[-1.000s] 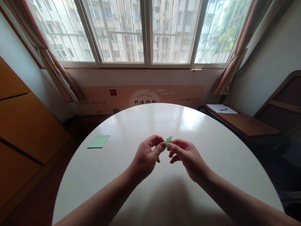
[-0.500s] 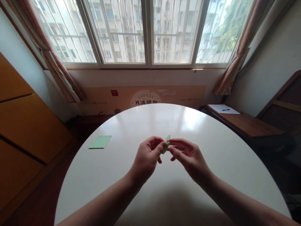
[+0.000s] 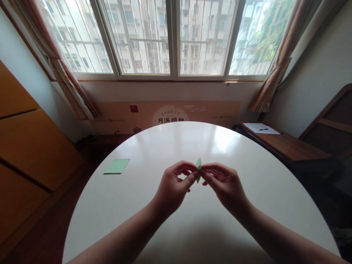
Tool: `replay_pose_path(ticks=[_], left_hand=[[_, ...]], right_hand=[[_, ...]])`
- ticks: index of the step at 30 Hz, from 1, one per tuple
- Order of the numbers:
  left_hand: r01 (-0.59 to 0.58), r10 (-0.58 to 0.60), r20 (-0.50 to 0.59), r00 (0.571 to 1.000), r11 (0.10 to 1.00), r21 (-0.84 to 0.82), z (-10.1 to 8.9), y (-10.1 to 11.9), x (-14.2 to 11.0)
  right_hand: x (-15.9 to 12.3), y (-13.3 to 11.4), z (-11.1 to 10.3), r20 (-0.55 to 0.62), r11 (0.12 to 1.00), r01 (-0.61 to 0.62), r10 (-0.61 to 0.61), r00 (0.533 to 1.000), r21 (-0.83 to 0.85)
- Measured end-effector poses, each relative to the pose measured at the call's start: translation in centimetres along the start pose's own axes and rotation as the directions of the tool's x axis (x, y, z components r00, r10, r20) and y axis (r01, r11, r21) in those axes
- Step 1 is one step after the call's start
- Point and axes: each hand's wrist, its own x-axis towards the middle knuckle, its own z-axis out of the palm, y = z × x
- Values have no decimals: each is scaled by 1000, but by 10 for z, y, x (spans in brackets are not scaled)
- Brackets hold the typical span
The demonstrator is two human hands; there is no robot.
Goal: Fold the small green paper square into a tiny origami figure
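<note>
A small piece of folded green paper (image 3: 198, 165), narrow and pointed at top and bottom, is held up over the white round table (image 3: 181, 227). My left hand (image 3: 176, 183) pinches it from the left between thumb and fingers. From the other side, my right hand (image 3: 224, 183) pinches the same paper, the two thumb tips nearly meeting on it. The fingers behind the paper are partly hidden. To the left on the tabletop lies a flat square of green paper (image 3: 117, 166), apart from both hands.
Beyond the table stands a long printed box or board (image 3: 214, 115) below the window. On the right, a wooden side table (image 3: 299, 145) carries a white sheet (image 3: 261, 128) with a dark pen-like item on it. A wooden cabinet (image 3: 30, 146) stands at left.
My right thumb and fingers have closed onto the folded paper beside my left ones. The paper has turned more upright and shifted slightly right. The green square has stayed put.
</note>
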Motion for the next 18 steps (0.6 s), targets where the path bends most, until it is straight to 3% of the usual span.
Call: replay_pose_path(ticks=[6,12,18], left_hand=[[-85,90,-52,995,993,86,-2,-4,2],[19,-20,-47,999,999,-37,-4,-4,6],[87,-87,30,996,996,-29,-5,-3,7]], right_hand=[[-1,-2,1,-1,1000,25,-25,1000,-11],[0,-5,2,15,1000,28,-28,1000,-7],[0,-5,0,24,1000,22,-22,999,-7]])
